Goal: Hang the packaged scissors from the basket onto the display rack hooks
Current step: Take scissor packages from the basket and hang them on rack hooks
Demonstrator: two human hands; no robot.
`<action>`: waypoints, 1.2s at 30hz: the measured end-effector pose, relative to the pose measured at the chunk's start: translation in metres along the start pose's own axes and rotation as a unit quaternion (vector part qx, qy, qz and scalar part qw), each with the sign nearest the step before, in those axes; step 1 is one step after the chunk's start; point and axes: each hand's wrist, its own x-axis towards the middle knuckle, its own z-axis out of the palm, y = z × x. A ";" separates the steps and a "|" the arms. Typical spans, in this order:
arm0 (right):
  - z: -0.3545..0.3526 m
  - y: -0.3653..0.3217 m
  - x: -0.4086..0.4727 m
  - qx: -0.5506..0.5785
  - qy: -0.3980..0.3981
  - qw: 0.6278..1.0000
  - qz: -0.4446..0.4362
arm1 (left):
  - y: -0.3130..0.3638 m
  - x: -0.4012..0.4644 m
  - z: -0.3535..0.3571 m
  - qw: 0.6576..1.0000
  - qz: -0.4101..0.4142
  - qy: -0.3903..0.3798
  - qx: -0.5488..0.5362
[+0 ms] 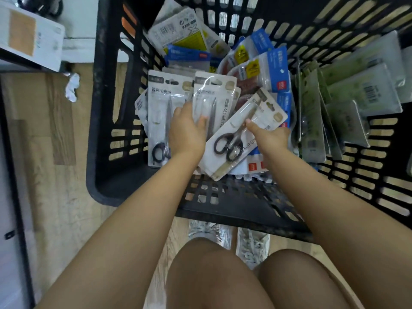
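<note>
A black slotted basket (107, 166) stands on the floor in front of my knees, full of packaged goods. Three white scissors packs lie on top: one at the left (159, 112), one in the middle (219, 94), one tilted to the right (236, 139) with black handles showing. My left hand (186, 130) grips the lower part of the middle pack, thumb on its front. My right hand (270, 136) holds the tilted pack, thumb pressed on its blister. The display rack hooks are out of view.
Blue-and-white packs (274, 70) and yellow-labelled packs (191, 34) fill the basket's back. Greenish carded packs (312, 117) stand along its right side. A white box (33, 36) sits at upper left. Wood-look floor (62, 152), my knees and shoes lie below.
</note>
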 end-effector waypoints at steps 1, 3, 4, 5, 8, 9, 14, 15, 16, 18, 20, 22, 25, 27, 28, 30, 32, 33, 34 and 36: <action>-0.002 -0.002 -0.002 0.009 -0.007 1.000 -0.012 | -0.001 -0.001 -0.002 1.000 -0.002 -0.002 -0.017; -0.003 -0.006 -0.007 0.019 -0.030 0.999 -0.028 | -0.001 -0.002 -0.006 0.998 -0.022 0.000 -0.056; -0.003 -0.008 -0.011 0.014 -0.041 0.998 -0.035 | 0.000 -0.003 -0.009 0.997 -0.037 0.002 -0.069; -0.002 -0.011 -0.016 0.005 -0.051 0.998 -0.047 | 0.001 -0.003 -0.011 0.996 -0.049 0.006 -0.078; 0.002 -0.022 -0.032 0.004 -0.075 0.993 -0.091 | 0.006 -0.004 -0.021 0.990 -0.092 0.017 -0.103; 0.002 -0.028 -0.038 0.000 -0.084 0.991 -0.107 | 0.009 -0.006 -0.025 0.988 -0.099 0.018 -0.114; -0.008 -0.056 -0.071 0.000 -0.118 0.979 -0.167 | 0.019 -0.010 -0.057 0.984 -0.100 0.009 -0.145; -0.013 -0.064 -0.080 0.006 -0.125 0.976 -0.177 | 0.025 -0.013 -0.067 0.984 -0.100 0.012 -0.148; -0.019 -0.073 -0.091 0.012 -0.134 0.973 -0.188 | 0.032 -0.016 -0.079 0.983 -0.097 0.016 -0.155; -0.034 -0.095 -0.117 0.014 -0.161 0.964 -0.211 | 0.053 -0.025 -0.108 0.980 -0.094 0.022 -0.172; -0.050 -0.121 -0.152 0.002 -0.182 0.955 -0.233 | 0.077 -0.037 -0.143 0.976 -0.100 0.027 -0.191; -0.065 -0.155 -0.194 -0.020 -0.190 0.944 -0.269 | 0.106 -0.051 -0.187 0.971 -0.089 0.038 -0.218; -0.085 -0.211 -0.266 -0.037 -0.202 0.921 -0.330 | 0.154 -0.073 -0.263 0.962 -0.059 0.068 -0.259; -0.099 -0.248 -0.318 -0.041 -0.213 0.900 -0.378 | 0.182 -0.092 -0.319 0.958 -0.034 0.105 -0.265; -0.106 -0.266 -0.346 -0.038 -0.222 0.887 -0.404 | 0.195 -0.101 -0.348 0.955 -0.026 0.124 -0.269; -0.119 -0.301 -0.402 -0.031 -0.249 0.855 -0.455 | 0.222 -0.124 -0.405 0.943 -0.004 0.161 -0.290; -0.131 -0.330 -0.459 -0.015 -0.273 0.818 -0.507 | 0.243 -0.156 -0.459 0.936 0.006 0.188 -0.297; -0.137 -0.341 -0.486 -0.007 -0.284 0.799 -0.530 | 0.252 -0.174 -0.484 0.933 0.009 0.202 -0.297; -0.144 -0.351 -0.512 0.001 -0.302 0.777 -0.552 | 0.259 -0.192 -0.507 0.930 0.014 0.218 -0.294; -0.153 -0.364 -0.561 -0.002 -0.325 0.745 -0.582 | 0.268 -0.229 -0.550 0.923 0.013 0.259 -0.283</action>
